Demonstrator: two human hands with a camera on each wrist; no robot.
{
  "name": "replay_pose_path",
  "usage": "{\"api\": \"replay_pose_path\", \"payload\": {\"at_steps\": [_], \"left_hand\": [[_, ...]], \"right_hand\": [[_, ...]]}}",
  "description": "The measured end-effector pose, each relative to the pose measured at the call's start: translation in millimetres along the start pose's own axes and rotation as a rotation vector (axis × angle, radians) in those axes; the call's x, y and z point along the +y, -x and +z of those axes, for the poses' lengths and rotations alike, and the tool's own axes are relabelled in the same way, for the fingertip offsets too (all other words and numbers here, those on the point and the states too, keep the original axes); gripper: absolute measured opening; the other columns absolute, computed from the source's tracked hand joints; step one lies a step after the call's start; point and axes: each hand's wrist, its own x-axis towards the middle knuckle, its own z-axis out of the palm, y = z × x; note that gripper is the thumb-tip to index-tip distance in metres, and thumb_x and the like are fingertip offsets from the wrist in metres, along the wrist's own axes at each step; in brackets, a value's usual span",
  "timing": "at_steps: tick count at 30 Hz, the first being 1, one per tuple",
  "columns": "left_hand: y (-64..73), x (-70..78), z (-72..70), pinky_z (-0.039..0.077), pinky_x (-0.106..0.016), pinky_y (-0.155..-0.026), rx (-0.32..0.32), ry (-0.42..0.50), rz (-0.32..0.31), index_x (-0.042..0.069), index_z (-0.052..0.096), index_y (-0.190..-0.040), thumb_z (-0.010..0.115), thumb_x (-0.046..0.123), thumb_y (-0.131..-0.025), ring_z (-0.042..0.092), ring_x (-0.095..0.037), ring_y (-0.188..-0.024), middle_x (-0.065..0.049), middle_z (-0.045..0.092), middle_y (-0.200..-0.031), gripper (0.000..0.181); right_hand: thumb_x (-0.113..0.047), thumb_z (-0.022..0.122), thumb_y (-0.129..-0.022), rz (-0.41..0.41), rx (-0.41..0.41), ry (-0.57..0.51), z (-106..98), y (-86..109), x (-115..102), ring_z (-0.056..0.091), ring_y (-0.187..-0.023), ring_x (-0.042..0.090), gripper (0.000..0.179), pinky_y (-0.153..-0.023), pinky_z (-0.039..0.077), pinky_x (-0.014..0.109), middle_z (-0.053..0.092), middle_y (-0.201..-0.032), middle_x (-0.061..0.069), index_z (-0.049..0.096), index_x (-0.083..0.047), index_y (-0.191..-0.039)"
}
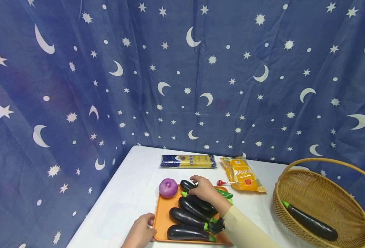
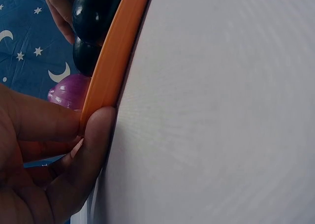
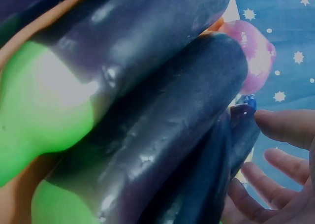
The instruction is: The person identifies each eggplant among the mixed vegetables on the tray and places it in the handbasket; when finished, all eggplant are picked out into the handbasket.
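Observation:
An orange tray (image 1: 162, 215) lies on the white table, holding several dark eggplants (image 1: 191, 232) with green stem ends. My left hand (image 1: 139, 230) grips the tray's left edge; in the left wrist view, thumb and fingers pinch the orange rim (image 2: 109, 69). Over the back of the tray is my right hand (image 1: 205, 190), close to the rearmost eggplant (image 1: 187, 185). The right wrist view shows that hand (image 3: 283, 182) with thumb and fingers spread apart beside the eggplants. A purple onion (image 1: 168, 188) sits at the tray's back left corner. Green peppers (image 1: 225, 194) show partly behind my right wrist.
A wicker basket (image 1: 320, 193) with a tall handle stands at the right, one eggplant (image 1: 312, 222) inside. Behind the tray lie a spaghetti pack (image 1: 188, 162), a red lollipop (image 1: 220, 183) and a yellow bag (image 1: 243, 175). A blue star-and-moon curtain (image 1: 182, 86) hangs behind the table.

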Motion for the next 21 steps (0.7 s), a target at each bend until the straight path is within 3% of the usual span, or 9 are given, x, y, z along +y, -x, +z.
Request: {"api": "replay_pose_path", "payload": {"at_steps": [8,21], "left_hand": [[-0.3,2.6,1.1,0.057,-0.027,-0.052,0.001,-0.009,-0.032,-0.015,0.055,-0.124,0.07,-0.01,-0.082,0.059,-0.014,-0.063,-0.008,0.052,-0.09,0.044],[2.0,0.4,0.6,0.056,-0.026,-0.051,0.011,-0.014,0.025,-0.017,0.055,-0.123,0.068,-0.012,-0.08,0.059,-0.013,-0.062,-0.008,0.051,-0.09,0.044]], "right_hand": [[-0.014,0.083,-0.077,0.008,0.007,0.016,6.0,-6.3,2.4,0.064,-0.103,0.033,0.053,-0.091,0.054,0.051,0.067,-0.115,0.018,0.064,-0.001,-0.125],[-0.013,0.083,-0.077,0.022,-0.034,0.094,19.1,-16.0,2.0,0.062,-0.101,0.03,0.048,-0.094,0.053,0.049,0.067,-0.11,0.016,0.066,-0.001,-0.12]]}}
